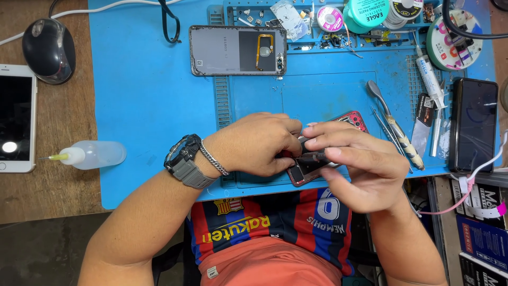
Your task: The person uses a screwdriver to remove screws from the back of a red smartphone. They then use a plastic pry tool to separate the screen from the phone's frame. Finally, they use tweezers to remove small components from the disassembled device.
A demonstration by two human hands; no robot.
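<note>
- At the near edge of the blue mat [143, 95], the left hand [254, 144] is curled shut, its fingers pressing on a red-edged phone [349, 119] lying open on the mat.
- Just right of it, the right hand [360, 164] pinches a thin dark tool [312, 157] between thumb and forefinger, the other fingers half open; the tool's tip is hidden behind the left hand.
- Above the phone on the mat lies one grey back cover [238, 50].
- Phones in all, three: the red-edged one, one white phone [16, 119] on the desk [58, 175] left of the mat, and one black phone [474, 124] at the mat's right edge.
- One clear bottle [92, 154] lies by the mat's left edge; one mouse [48, 48] sits above the white phone.
- One metal pry tool [394, 124] and one syringe [429, 79] lie right of the red-edged phone.
- One watch [185, 160] is on the left wrist.
</note>
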